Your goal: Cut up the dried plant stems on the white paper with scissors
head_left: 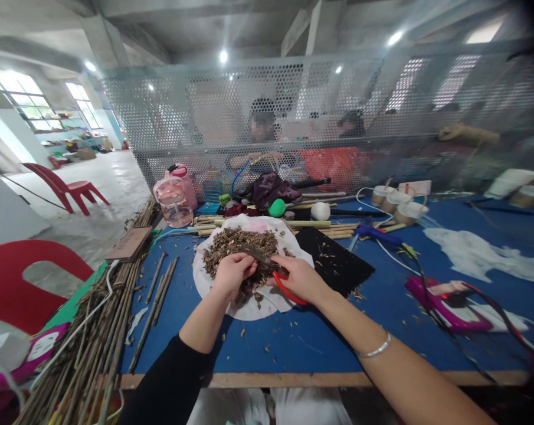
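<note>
A heap of brown dried plant bits [231,241] lies on a white round cloth [207,289] in front of me. My right hand [300,277] is closed around red-handled scissors [288,290], whose dark blades point left over the heap. Close to the blade tips, my left hand [235,271] is pinched with fingertips together above the heap. What sits between those fingertips is too small to make out. A black mat [337,260] with scattered bits lies right of the cloth.
Bundled thin sticks [98,330] run along the left table edge, under a brown box [129,243]. A pink bottle [173,200], yarn balls and a blue glue gun [377,233] lie farther back. A perforated metal screen [231,118] stands behind, people beyond it.
</note>
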The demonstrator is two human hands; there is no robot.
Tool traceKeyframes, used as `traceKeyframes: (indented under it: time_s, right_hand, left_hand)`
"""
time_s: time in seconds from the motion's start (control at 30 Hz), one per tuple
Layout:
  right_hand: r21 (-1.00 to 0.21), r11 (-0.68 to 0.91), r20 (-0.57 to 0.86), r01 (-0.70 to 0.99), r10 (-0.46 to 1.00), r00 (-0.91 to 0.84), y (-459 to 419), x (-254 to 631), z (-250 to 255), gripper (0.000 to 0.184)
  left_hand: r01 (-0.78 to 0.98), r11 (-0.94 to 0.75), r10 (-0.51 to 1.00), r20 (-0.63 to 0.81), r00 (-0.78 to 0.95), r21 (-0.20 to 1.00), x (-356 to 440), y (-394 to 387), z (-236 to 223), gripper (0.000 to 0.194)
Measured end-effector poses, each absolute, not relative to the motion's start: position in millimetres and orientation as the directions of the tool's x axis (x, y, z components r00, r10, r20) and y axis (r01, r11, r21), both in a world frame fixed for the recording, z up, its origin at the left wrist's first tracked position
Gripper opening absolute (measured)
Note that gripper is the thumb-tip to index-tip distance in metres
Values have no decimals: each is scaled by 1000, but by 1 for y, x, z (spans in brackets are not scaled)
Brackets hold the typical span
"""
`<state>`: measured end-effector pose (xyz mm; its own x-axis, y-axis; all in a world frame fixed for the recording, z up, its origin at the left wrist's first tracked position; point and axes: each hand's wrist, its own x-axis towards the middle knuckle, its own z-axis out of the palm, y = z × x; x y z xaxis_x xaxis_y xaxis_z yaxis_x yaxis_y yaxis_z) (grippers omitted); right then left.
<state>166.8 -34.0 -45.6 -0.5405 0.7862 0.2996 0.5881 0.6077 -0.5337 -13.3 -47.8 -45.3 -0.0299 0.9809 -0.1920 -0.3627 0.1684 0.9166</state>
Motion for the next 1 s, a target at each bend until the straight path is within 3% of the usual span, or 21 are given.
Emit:
traceKeyframes:
  time_s: [0.1,0.17,0.27,0.37,0.47,0.57,0.63,0.73,0.83,1.0]
  right_hand:
    - [-545,599,285,587,791,-541,-34,167,-45,36]
    - [-538,571,289,620,816,-500,-32,168,-45,42]
    - [-564,521,310,641,853,-421,-27,174,-46,49]
    - [-637,461,322,618,887,-330,-20,181,-45,47]
    - [-682,410,326,606,912,-249,-15,188,-45,44]
    - [-690,398,327,605,916,-231,-11,193,-45,43]
    - [-688,394,325,610,918,-227,-10,194,-46,44]
    - [-684,403,329,608,914,-236,-9,195,-45,46]
    - [-688,417,326,594,909,-261,-9,195,-45,45]
    - [-670,406,314,621,914,-259,-10,195,-46,46]
  left_hand:
    - [-347,196,975,-221,-35,917,-14,-48,-45,23]
    - [-247,197,971,-224,-84,949,-17,-49,-44,28]
    - [163,71,970,-30,-241,984,-20,-49,-38,40]
    - [659,-73,929,291,-228,749,-17,-47,-30,41]
    - [889,3,940,301,-159,458,-9,-40,-27,61]
    - [930,127,973,140,-185,346,-7,-29,-33,83]
    - [941,119,981,110,-161,316,-13,-22,-38,79]
    - [958,0,983,174,-52,286,-31,-15,-43,60]
    - [945,-82,976,217,12,315,-47,-12,-42,51]
    - [900,-61,981,195,-26,432,-53,-12,-27,46]
